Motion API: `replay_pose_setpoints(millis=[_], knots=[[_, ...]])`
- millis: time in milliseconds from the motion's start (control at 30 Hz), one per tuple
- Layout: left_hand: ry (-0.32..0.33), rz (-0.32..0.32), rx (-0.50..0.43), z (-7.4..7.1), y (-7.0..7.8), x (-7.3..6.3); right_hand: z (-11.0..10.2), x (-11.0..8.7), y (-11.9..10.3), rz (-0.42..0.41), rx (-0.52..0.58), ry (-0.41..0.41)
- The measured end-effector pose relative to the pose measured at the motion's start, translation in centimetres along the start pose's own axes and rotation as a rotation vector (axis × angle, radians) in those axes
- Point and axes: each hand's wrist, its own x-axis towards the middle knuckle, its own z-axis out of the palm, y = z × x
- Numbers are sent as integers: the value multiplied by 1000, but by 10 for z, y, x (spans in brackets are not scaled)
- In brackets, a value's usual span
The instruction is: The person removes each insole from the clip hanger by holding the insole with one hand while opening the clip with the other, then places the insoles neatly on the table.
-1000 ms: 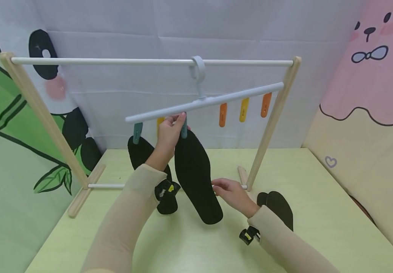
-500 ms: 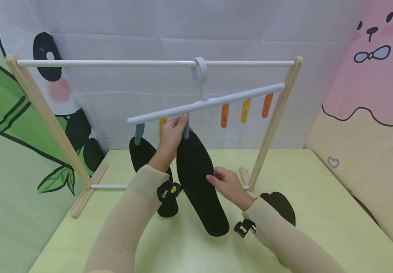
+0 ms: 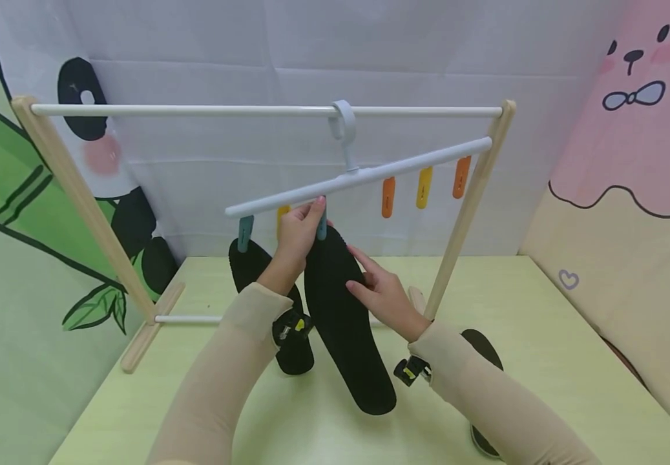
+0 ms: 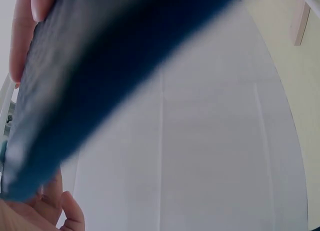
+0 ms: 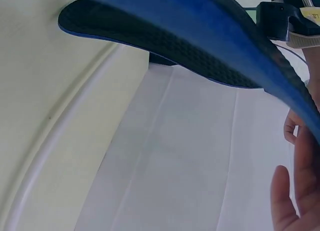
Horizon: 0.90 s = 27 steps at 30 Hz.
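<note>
My left hand [image 3: 295,244] pinches a teal clip [image 3: 322,226] under the white clip hanger [image 3: 404,165]. From that clip a black insole [image 3: 346,329] hangs at a slant, its top at the clip. My right hand [image 3: 389,298] holds the insole's right edge, thumb on the front and index finger stretched up along the side. A second insole [image 3: 296,356] hangs at the left from another teal clip [image 3: 245,234], partly behind my left arm. In the right wrist view, the blue underside of the held insole [image 5: 200,31] crosses close to the camera.
The hanger tilts, left end low, on the top bar [image 3: 195,111] of a wooden-legged rack. A yellow clip [image 3: 282,219] is half hidden by my left hand; orange and yellow clips [image 3: 424,188] hang at the right. Another dark insole [image 3: 482,347] lies on the table [image 3: 579,361], partly under my right arm.
My right hand has moved up along the insole's right edge, from beside its lower half to near its upper part. My left hand stays at the teal clip; the insole's lower end swings slightly right.
</note>
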Motion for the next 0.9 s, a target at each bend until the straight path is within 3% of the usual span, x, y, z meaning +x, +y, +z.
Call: replay_pose_setpoints(millis=[433,900], knots=[[5,13,12,4,1,0,-2,-5,5,38,21,32],[4,-45,47,4,6,-1,-2,-6,3,79,13,26]])
